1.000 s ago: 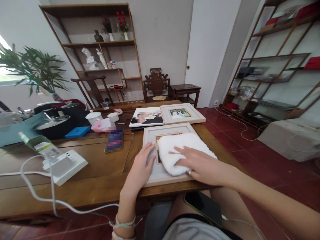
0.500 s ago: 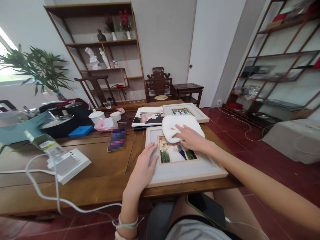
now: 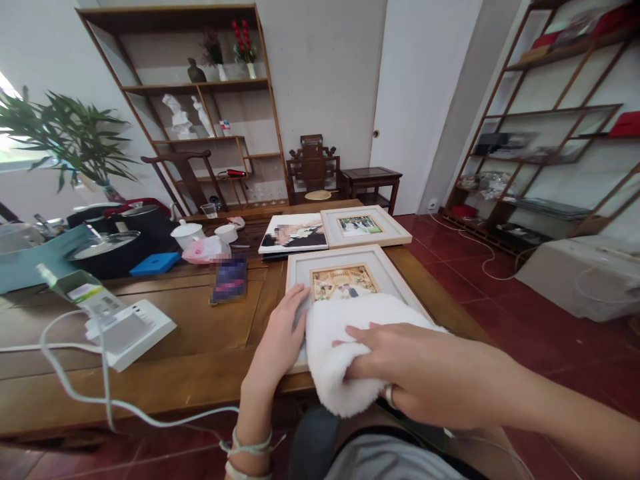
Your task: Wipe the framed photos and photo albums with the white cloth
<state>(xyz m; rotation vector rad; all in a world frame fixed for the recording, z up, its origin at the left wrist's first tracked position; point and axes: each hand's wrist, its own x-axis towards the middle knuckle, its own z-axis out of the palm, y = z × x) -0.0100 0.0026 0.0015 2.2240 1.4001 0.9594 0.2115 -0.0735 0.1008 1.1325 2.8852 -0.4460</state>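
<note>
A light-wood picture frame (image 3: 385, 254) with a couple's photo lies flat at the table's near edge. My right hand (image 3: 400, 367) grips a fluffy white cloth (image 3: 340, 333), which covers the frame's near part and hangs a little past its front edge. My left hand (image 3: 283, 333) rests on the frame's left side, fingers stretched out and holding nothing. Behind it lie a second photo frame (image 3: 367, 243) and a white-edged photo panel (image 3: 295, 233) on top of something dark.
On the wooden table (image 3: 200, 373) to the left are an open white box (image 3: 133, 333) with a white cable, a phone-like dark item (image 3: 229, 279), a blue box (image 3: 155, 263), a pink packet (image 3: 206, 249), a white lidded cup (image 3: 187, 235) and a black pot (image 3: 105, 252).
My right hand has drawn the white cloth from the frame's far edge toward me, over its near edge. The upper part of the photo is uncovered now. My left hand stays on the frame's left side.
</note>
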